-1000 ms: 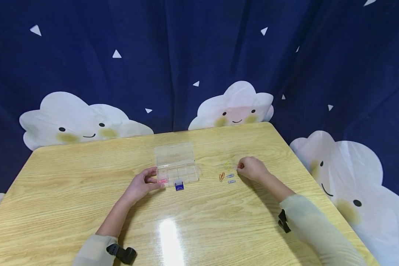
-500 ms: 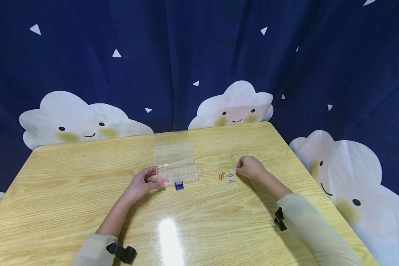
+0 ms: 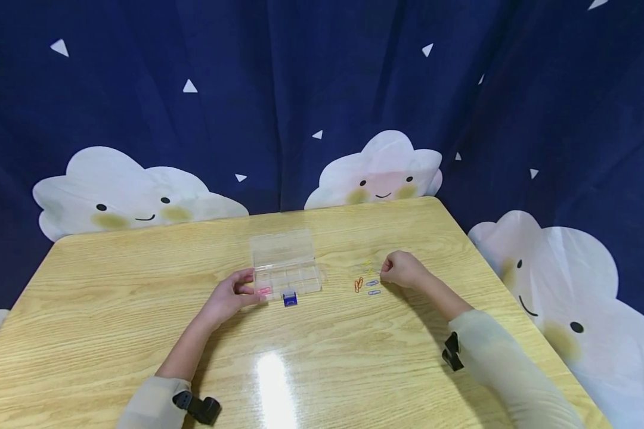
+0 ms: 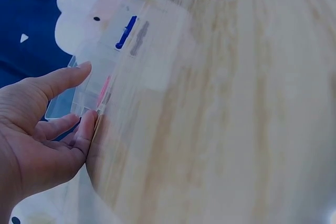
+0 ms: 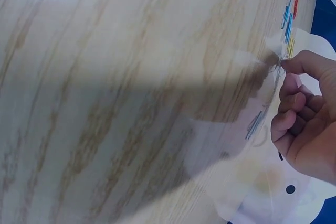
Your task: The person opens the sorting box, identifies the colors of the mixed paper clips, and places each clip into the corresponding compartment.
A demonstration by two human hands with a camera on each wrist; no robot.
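Note:
A clear plastic compartment box (image 3: 303, 275) lies with its lid (image 3: 281, 247) raised at the back and a blue latch (image 3: 290, 299) in front. Pink paper clips (image 3: 264, 290) sit in its front left compartment. My left hand (image 3: 229, 301) holds the box's left end between thumb and curled fingers. Over on the right, my right hand (image 3: 405, 270) pinches a small pale, wire-like paper clip (image 5: 278, 66) between thumb and forefinger, close to the tabletop. Its other fingers are curled. Red paper clips (image 3: 358, 285), blue paper clips (image 3: 372, 283) and yellow paper clips (image 3: 369, 267) lie just left of it.
The wooden table (image 3: 322, 357) reaches back to a dark blue curtain (image 3: 279, 89) printed with clouds. Its right edge runs beyond my right forearm. Bright light reflects off the front of the tabletop.
My right hand has shifted very slightly left, and its forearm has moved a little with it. The left hand and the box stay where they were.

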